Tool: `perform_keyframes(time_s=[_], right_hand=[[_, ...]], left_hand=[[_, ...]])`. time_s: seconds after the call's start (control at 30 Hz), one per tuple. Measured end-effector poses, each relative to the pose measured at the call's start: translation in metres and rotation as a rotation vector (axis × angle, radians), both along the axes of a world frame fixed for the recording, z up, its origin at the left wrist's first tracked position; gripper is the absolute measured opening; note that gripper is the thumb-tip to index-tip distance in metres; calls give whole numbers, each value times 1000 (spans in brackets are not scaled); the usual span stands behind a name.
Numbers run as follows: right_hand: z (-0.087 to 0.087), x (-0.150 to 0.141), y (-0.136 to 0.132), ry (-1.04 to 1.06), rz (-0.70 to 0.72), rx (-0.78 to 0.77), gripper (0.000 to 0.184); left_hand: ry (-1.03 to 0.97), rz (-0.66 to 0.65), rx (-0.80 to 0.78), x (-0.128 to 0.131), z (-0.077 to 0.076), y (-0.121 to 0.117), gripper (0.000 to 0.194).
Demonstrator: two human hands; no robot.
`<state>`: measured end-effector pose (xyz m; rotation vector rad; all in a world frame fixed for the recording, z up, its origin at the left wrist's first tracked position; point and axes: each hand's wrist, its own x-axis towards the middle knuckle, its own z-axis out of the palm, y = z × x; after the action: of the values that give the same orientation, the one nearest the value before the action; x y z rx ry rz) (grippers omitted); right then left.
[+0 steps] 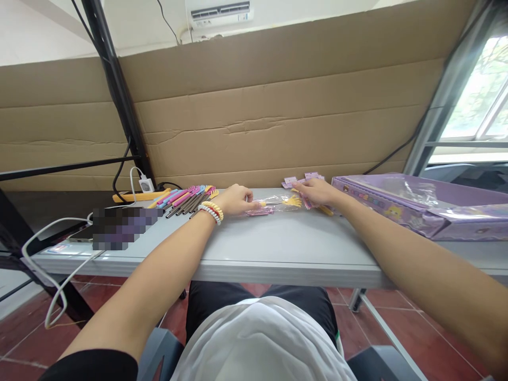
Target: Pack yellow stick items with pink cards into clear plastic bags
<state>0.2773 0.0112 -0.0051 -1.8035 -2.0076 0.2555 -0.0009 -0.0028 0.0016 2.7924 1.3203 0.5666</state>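
A small back scratcher with a yellow hand-shaped head (pixel 292 201) lies across the table inside a clear plastic bag (pixel 278 200). My left hand (pixel 237 200), with beaded bracelets on its wrist, pinches the yellow handle end. At the other end of the bag, my right hand (pixel 315 191) has its fingers closed on a pink card; the fingers partly hide it. Several pink-and-white cards (pixel 311 176) lie just behind that hand. Under it a yellow stick-like piece (pixel 326 210) shows. A flat pink packet (pixel 260 211) rests near my left fingertips.
Left of my left hand is a pile of colourful back scratchers (pixel 186 198). A blurred-out device (pixel 123 227) with a white cable (pixel 47 275) lies further left. An open purple box (pixel 397 206) stands at right. Cardboard (pixel 270 121) walls the table's back.
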Motion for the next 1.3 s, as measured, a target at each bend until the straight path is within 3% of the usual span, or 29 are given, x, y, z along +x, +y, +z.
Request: perform_keyframes(time_s=[0.57, 0.77, 0.87, 0.97, 1.13, 1.3], right_hand=[[-10, 0, 6, -92, 154, -100, 69], [-8, -3, -4, 136, 173, -64, 65], [-9, -4, -6, 337, 313, -13, 59], [-9, -7, -8, 491, 474, -58, 49], [-6, -10, -11, 474, 502, -174, 45], [-4, -8, -11, 471, 428, -136, 45]], left_hand=[[39, -14, -55, -1, -1, -2, 56], [-25, -27, -50, 0, 0, -7, 58], [-57, -24, -35, 1, 0, -10, 55], [-81, -18, -30, 0, -1, -10, 54], [-81, -14, -62, -2, -1, -6, 56], [-93, -3, -91, -2, -3, 0, 60]])
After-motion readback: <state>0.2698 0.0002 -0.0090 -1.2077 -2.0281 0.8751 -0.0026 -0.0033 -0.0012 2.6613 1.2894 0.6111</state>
